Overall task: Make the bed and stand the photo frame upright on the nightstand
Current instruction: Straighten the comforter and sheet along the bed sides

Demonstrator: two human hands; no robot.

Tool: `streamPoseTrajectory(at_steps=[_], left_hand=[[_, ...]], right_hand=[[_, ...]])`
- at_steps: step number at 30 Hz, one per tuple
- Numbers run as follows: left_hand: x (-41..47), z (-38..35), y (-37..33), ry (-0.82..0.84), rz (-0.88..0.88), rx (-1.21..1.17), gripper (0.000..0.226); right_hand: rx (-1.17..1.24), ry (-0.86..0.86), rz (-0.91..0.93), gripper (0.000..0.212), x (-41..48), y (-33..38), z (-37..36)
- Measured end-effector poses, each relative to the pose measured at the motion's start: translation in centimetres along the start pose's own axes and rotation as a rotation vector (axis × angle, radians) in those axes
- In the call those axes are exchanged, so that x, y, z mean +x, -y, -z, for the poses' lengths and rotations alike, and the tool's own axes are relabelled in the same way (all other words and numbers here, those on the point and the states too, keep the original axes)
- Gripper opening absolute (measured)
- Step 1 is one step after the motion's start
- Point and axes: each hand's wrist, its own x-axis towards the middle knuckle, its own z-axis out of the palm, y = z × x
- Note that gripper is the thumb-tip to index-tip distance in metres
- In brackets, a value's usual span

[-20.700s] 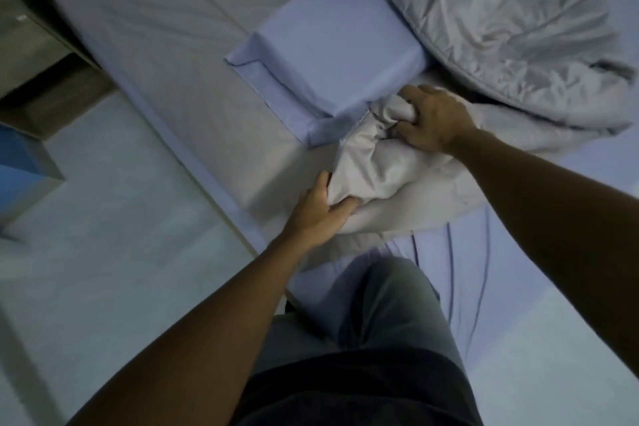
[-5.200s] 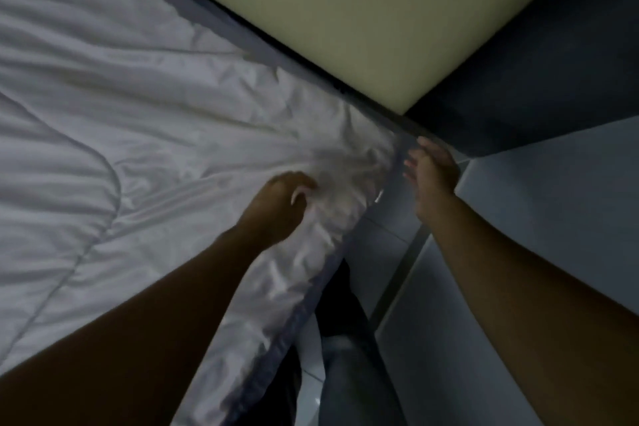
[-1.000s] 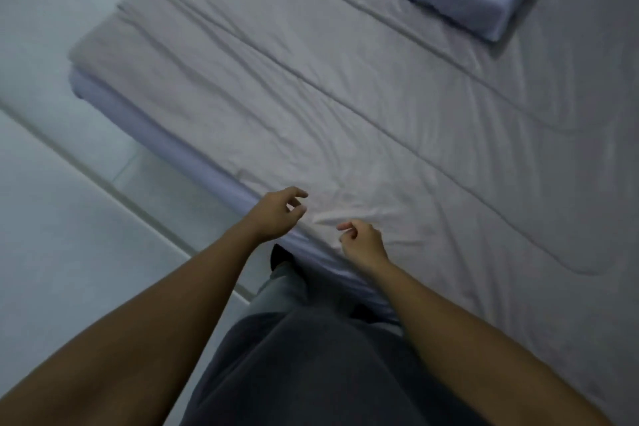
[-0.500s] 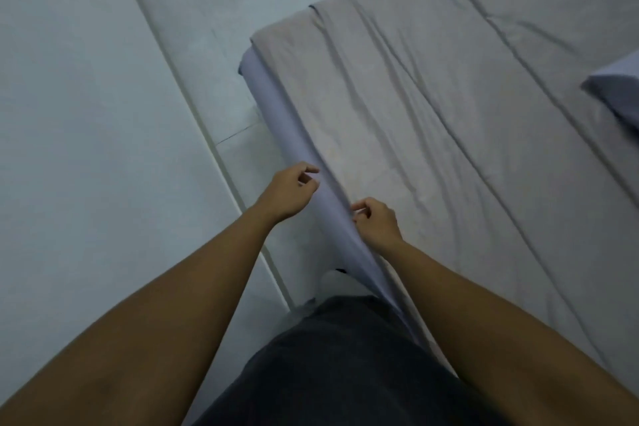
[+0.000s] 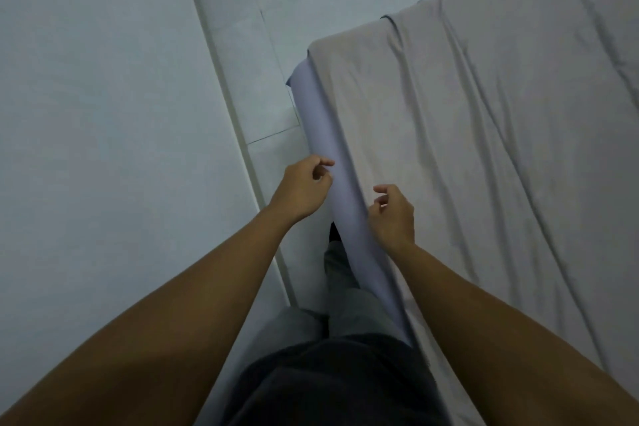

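Note:
A grey blanket (image 5: pixel 484 156) lies spread flat over the bed, with long soft creases running along it. Its left edge sits on top of the mattress, whose side is covered by a lilac sheet (image 5: pixel 320 135). My left hand (image 5: pixel 304 188) hovers beside the lilac side of the bed, fingers loosely curled and holding nothing. My right hand (image 5: pixel 392 213) hovers over the blanket's edge, fingers apart and empty. No pillow, photo frame or nightstand is in view.
A pale wall (image 5: pixel 96 114) runs close along the left, with a white skirting strip (image 5: pixel 235 135) at its foot. Only a narrow strip of tiled floor (image 5: pixel 266 93) separates wall and bed. My legs in grey trousers (image 5: pixel 345 290) stand in that gap.
The view has swung left along the bed's edge, and the lilac pillow has left the frame. Both hands have stayed near the edge, empty, with the right hand's fingers now wider apart.

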Motion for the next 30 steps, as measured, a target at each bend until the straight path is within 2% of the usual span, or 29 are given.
streamPoseTrajectory(at_steps=[8,11,14,16,19,22,26,30], left_hand=[[12.4,0.2,0.1,0.031,0.005,0.052,0.028],[17.6,-0.4,0.5,0.007,0.065,0.046,0.033],[22.5,-2.0,1.0,-0.040,0.156,0.004,0.055],[24.4,-3.1,1.4,-0.066,0.169,-0.034,0.061],[24.9,-3.7,2.7,-0.112,0.081,0.012,0.045],[24.5,-2.1,3.8,-0.128,0.009,0.056,0.044],[24.8,1.3,4.7,-0.213,-0.099,0.077,0.041],[25.7,2.4,4.9,-0.102,-0.046,0.108,0.031]], right_hand=[[-0.150,0.042,0.022,0.044,7.0,1.9,-2.3],[-0.361,0.060,0.130,0.050,8.8,0.8,-3.9],[-0.578,0.063,0.222,0.036,10.5,-0.7,-5.8],[-0.519,0.071,0.200,0.027,11.5,-1.0,-6.8],[-0.301,0.111,0.141,0.029,12.3,-1.0,-7.1],[-0.221,0.160,0.133,0.031,13.1,-0.1,-7.0],[-0.146,0.302,0.246,0.033,13.8,2.4,-7.1],[-0.100,0.400,0.232,0.041,14.3,1.7,-6.2]])
